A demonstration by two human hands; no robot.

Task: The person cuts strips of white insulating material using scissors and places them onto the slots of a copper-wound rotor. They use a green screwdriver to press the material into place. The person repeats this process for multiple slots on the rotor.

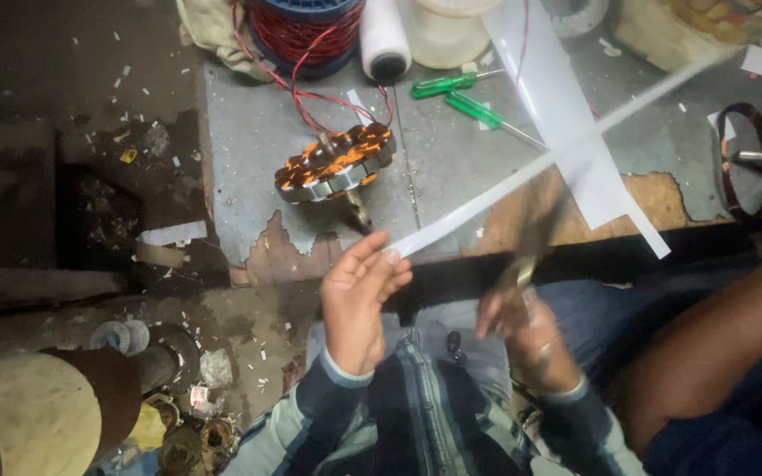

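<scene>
1. The long white paper strip (557,159) is thin and flat. It slants from the middle of the frame up to the upper right.
2. The scissors (531,242) look blurry and dark. They point up at the strip, right of the middle.

The scissors (531,242) in the right hand (522,330) are motion-blurred; their blades cannot be made out. The red wire spool (303,31) is cut off by the top edge.

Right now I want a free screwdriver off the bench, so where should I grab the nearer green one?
Take the green screwdriver by its thick green handle, coming from above: it lies flat on the bench, its thin metal shaft running under the white strip.
</scene>
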